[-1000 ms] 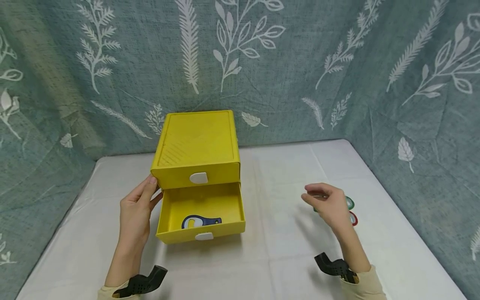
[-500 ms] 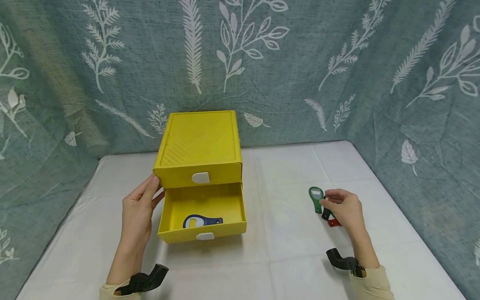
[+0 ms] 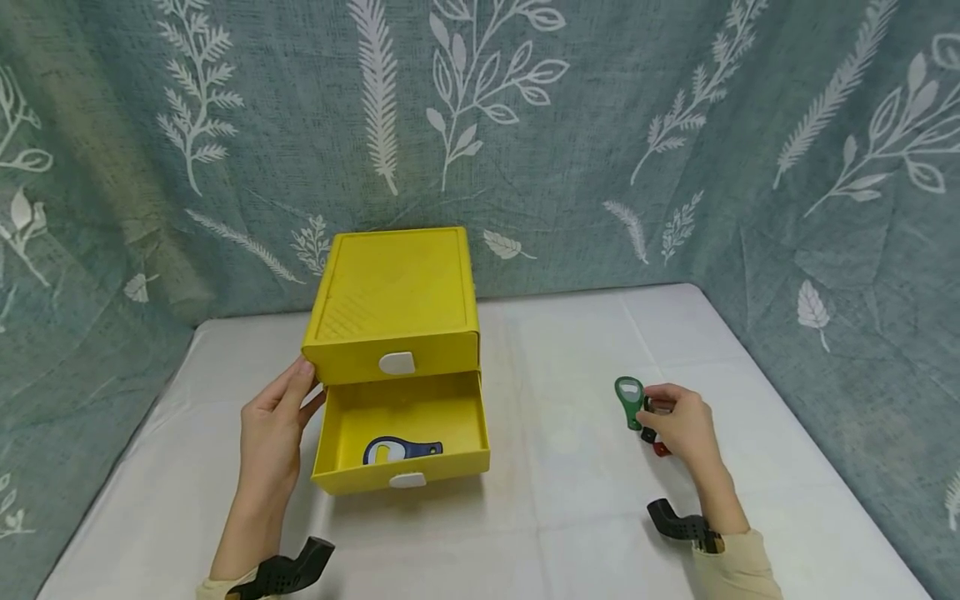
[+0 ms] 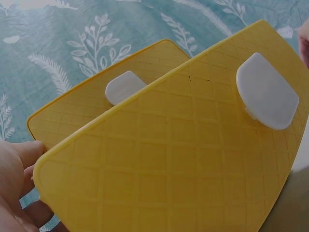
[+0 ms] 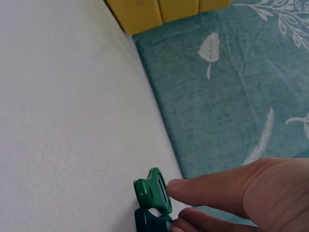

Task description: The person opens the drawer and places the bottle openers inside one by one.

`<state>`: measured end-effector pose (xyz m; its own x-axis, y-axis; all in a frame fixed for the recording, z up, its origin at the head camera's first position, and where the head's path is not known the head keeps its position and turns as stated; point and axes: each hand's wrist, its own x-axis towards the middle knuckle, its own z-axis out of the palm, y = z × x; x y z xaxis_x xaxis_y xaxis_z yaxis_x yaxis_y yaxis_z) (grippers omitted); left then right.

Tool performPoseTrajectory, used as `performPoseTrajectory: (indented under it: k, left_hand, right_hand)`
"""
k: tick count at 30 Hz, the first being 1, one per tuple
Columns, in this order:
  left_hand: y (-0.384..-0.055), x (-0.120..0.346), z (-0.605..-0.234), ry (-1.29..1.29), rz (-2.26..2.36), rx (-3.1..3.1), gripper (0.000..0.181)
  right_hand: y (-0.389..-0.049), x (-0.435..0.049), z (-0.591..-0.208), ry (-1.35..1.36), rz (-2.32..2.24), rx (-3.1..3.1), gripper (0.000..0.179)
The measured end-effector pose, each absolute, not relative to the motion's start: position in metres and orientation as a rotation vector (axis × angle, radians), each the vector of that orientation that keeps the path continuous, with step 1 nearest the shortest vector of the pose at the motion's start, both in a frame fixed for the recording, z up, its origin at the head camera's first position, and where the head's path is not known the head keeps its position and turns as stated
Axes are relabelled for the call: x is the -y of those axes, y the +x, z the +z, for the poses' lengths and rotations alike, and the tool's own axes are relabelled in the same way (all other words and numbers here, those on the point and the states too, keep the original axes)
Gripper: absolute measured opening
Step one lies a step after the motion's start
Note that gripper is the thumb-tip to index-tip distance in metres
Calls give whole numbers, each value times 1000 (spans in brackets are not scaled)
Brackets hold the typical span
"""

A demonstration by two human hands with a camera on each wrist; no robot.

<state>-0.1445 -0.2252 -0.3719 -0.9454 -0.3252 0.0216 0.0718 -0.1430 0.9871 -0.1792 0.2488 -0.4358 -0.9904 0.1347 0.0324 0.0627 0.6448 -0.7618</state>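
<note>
A yellow two-drawer cabinet [image 3: 401, 292] stands at centre left, its lower drawer [image 3: 352, 417] pulled out. Inside that drawer lies a dark blue bottle opener [image 3: 405, 450]. My left hand [image 3: 272, 437] holds the cabinet's left side, thumb at the top drawer's lower corner; in the left wrist view its fingers [image 4: 31, 152] show beside the yellow fronts. My right hand [image 3: 681, 425] is bent over a cluster of bottle openers: green [image 3: 630, 400], black [image 3: 648, 434] and red [image 3: 661, 449]. Its fingertips are right at the green and black ones; I cannot tell whether they pinch one.
The openers lie on a white tablecloth [image 3: 555, 467], to the right of the cabinet. A green leaf-patterned curtain [image 3: 540, 192] closes off the back and both sides. White handles [image 3: 397, 362] stick out from the drawer fronts.
My right hand has moved right and down to the openers, uncovering the green one. Over the last half second it shifts only slightly, thumb lowering toward the green handle. My left hand stays at the cabinet.
</note>
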Motion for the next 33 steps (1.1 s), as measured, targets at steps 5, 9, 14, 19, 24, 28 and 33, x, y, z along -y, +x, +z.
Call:
performPoseTrajectory:
  k: [5,9,14,19,24,28,33]
  left_hand:
    - [-144,225,-373,298,-2181,1850,51]
    - [-143,224,-375,316,-2174,1858,51]
    - [-144,224,-375,330,-2183,1835,50]
    - [-145,222,-373,340,-2185,1827,50]
    - [-145,222,-373,353,-2166,1844,50]
    - [-145,222,-373,348,-2156,1852,50]
    - [-144,221,-373,343,-2154,1862,49]
  right_hand:
    - [-181,-248,-441,-137,1269,2772,37]
    - [-182,-248,-445,-138,1261,2771,37]
    - [-184,-248,-446,-124,1286,2757,38]
    - [-186,-249,-446,-117,1292,2734,37]
    - [-187,-247,-447,-119,1285,2750,37]
    - [-189,-245,-449,-108,1267,2770,39]
    - [-190,-243,-452,-49,1290,2755,40]
